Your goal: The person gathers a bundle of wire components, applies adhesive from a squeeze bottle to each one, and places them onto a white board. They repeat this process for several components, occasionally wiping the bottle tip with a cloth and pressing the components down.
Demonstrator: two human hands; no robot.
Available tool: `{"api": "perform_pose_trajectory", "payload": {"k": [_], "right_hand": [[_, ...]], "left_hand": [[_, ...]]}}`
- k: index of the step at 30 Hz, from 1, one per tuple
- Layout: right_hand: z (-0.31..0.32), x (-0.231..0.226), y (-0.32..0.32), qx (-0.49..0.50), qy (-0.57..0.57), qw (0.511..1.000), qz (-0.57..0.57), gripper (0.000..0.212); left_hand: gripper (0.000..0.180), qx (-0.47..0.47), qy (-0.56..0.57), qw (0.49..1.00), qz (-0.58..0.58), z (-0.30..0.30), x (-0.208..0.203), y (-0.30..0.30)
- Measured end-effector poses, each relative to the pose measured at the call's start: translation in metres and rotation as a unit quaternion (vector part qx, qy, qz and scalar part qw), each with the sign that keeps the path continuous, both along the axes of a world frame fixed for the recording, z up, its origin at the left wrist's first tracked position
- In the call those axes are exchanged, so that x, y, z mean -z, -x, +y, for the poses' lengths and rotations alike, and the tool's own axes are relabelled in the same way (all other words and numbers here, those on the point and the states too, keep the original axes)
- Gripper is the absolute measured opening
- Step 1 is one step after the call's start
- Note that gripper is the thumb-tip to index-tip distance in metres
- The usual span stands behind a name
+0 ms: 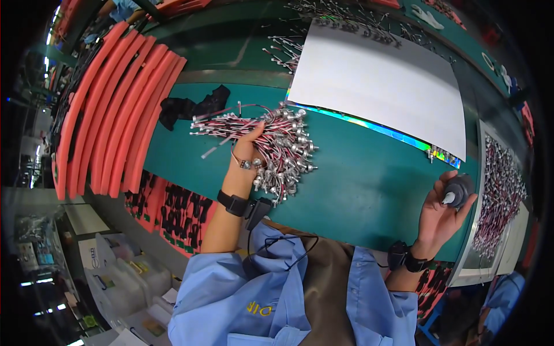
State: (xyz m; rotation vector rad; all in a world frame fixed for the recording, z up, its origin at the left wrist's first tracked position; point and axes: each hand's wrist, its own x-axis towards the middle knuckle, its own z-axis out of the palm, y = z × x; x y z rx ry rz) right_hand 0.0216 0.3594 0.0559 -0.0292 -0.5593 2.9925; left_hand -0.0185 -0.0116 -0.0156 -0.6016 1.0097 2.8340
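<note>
On the green table lies a heap of small round metal parts with red, black and white wire leads (pixel 288 147). My left hand (pixel 247 151) is closed around the wires on the left of this heap, thumb over the top; its other fingers are mostly hidden. The wire ends with white connectors (pixel 213 126) stick out to the left, and the metal heads spread to the right. Over the table's right end, my right hand (pixel 438 216) grips a small dark bottle with a pale nozzle (pixel 460 190). The nozzle points back toward me.
A large white sheet (pixel 381 81) with a shiny rainbow edge lies beyond, with more wired parts behind it. Stacked red trays (pixel 115 115) and a black cloth (pixel 196 106) are at left. A pale tray (pixel 474 254) of wired parts stands at right.
</note>
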Motion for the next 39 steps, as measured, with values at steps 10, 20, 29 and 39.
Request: {"api": "perform_pose_trajectory", "payload": {"k": [10,20,29,39], "right_hand": [[-0.019,0.002,0.03,-0.042,-0.046,0.998,-0.004,0.042],[-0.035,0.006,0.071,-0.038,-0.14,0.989,-0.012,0.046],[-0.053,0.026,0.092,-0.026,-0.17,0.985,-0.02,0.039],[-0.042,0.037,0.089,0.007,-0.187,0.979,-0.076,0.034]], "left_hand": [[0.032,0.211,0.278,0.927,-0.139,-0.062,-0.027,0.004],[0.021,0.118,0.885,0.443,-0.08,-0.127,-0.074,-0.031],[0.018,0.072,0.851,0.476,0.207,-0.031,-0.062,0.066],[0.022,0.183,0.878,0.414,0.155,-0.017,-0.033,0.102]]}}
